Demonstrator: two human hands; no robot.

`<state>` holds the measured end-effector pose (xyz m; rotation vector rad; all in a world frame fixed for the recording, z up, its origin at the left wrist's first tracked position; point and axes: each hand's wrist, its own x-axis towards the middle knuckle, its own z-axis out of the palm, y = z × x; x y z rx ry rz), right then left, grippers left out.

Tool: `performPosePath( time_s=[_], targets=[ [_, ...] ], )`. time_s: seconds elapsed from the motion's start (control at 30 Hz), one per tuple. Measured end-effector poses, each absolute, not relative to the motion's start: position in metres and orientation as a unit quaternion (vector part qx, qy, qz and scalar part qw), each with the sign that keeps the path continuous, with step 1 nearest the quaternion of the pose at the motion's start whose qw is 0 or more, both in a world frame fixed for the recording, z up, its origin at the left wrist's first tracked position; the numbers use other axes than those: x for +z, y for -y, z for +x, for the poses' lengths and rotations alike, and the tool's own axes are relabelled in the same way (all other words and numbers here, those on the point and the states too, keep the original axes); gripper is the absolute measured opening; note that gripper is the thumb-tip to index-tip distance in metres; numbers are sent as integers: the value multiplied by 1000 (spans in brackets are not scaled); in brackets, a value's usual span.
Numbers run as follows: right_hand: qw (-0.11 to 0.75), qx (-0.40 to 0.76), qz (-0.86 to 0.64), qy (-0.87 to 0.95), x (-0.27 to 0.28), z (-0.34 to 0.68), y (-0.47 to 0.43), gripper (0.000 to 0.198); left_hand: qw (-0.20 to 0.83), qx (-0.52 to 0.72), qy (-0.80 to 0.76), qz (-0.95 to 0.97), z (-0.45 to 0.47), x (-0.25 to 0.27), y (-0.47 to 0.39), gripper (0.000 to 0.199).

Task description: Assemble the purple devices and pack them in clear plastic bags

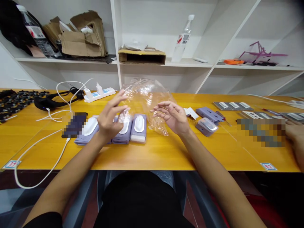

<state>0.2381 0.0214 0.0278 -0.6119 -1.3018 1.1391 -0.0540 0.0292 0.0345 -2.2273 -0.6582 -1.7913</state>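
Note:
A clear, crinkled plastic bag (152, 90) stands loosely on the table in front of me, between my hands. My left hand (111, 117) is raised at its left side with the fingers apart, fingertips by the plastic; whether they touch it I cannot tell. On the other side my right hand (173, 117) is open, palm turned inward and fingers stretched toward the bag. Several purple cases with white oval pieces on top lie in a row; the rightmost case (138, 138) shows fully, while my left hand partly hides others, including the left case (83, 139).
A phone (75, 125) on a white cable lies left, near a power strip (99, 94) and black headset (54, 98). To the right are a purple holder (209, 114), a small lidded box (206, 126) and another person's hand (295, 134). White shelves (201, 66) stand behind.

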Motion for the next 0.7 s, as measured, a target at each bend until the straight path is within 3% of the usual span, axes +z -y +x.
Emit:
performPosePath(
  time_s=[0.13,0.37,0.53,0.7],
  targets=[
    [569,552,-234,562,30,221,-3,60,143,-509,156,-834,-43,19,-23,22],
    [574,559,-319,506,26,221,-12,23,231,-412,142,-870,-30,9,-14,38],
    [525,598,-295,529,26,240,-19,32,206,-418,111,-878,-31,17,-12,92],
    [486,613,-268,562,21,235,-19,23,152,-387,157,-896,-31,18,-14,114]
  ],
)
